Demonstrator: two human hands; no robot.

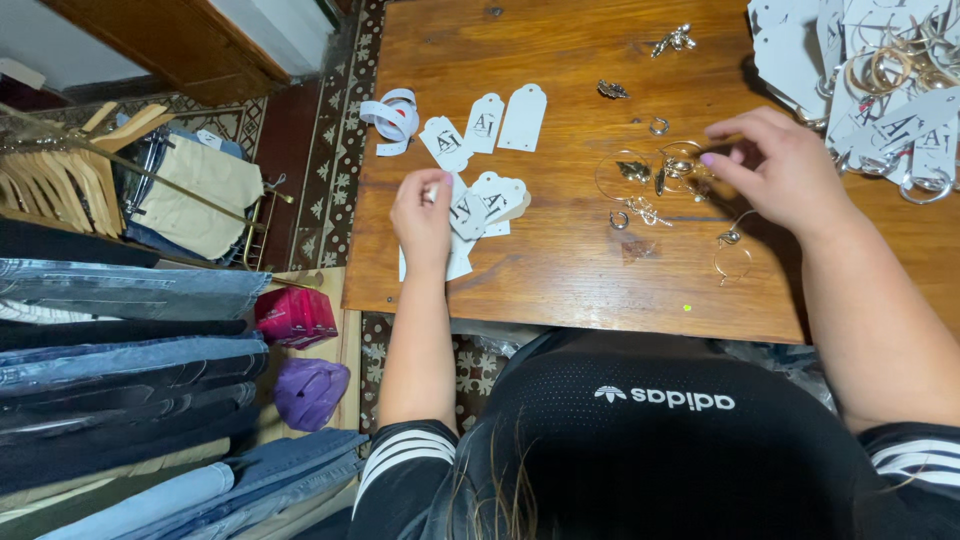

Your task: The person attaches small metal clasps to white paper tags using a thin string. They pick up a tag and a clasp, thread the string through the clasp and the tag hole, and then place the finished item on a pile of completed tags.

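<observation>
My left hand rests on the wooden table and grips a white card tag at the edge of a small stack of tags. My right hand hovers over a cluster of loose metal jewellery, with its fingertips pinched close to a hoop earring; whether it holds anything I cannot tell. More loose rings and hoops lie just below that hand.
Three white tags and a roll of white label tape lie at the table's far left. A heap of tagged hoops and bangles fills the far right corner. Hangers and folded jeans stand left of the table.
</observation>
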